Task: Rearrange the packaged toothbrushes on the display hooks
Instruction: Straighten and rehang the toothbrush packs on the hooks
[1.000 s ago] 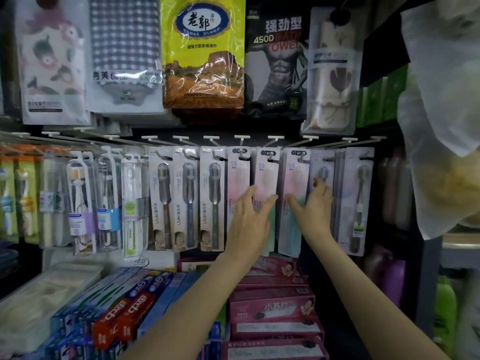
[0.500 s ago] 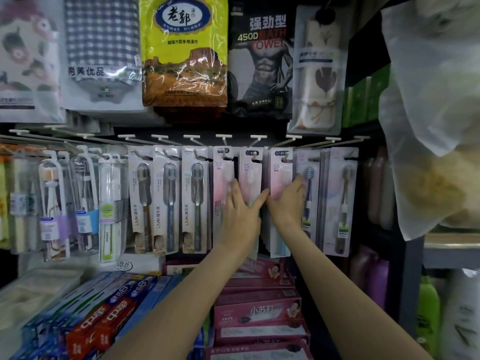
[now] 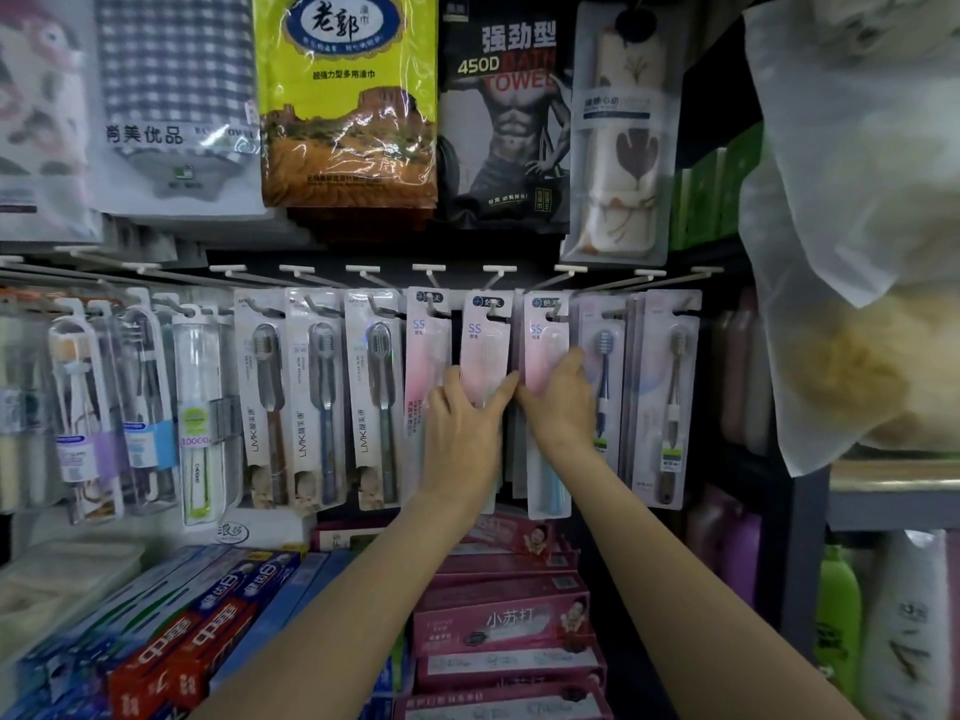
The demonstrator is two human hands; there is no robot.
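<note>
Both hands (image 3: 511,415) on pink toothbrush packs (image 3: 485,350)

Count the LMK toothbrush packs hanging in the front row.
3, side by side left of the pink SS packs: brown brush, blue brush, dark green brush. More may hang hidden behind each.

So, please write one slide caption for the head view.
Left hand and right hand grip pink SS toothbrush packs on display hooks.

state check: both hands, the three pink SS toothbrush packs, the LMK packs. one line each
left hand: grips the middle pink SS toothbrush pack
right hand: fingers curled on the right pink SS toothbrush pack
middle pink SS toothbrush pack: hanging on its hook, held
right pink SS toothbrush pack: hanging, held
left pink SS toothbrush pack: hanging, untouched
three white LMK toothbrush packs: hanging side by side, untouched
</note>
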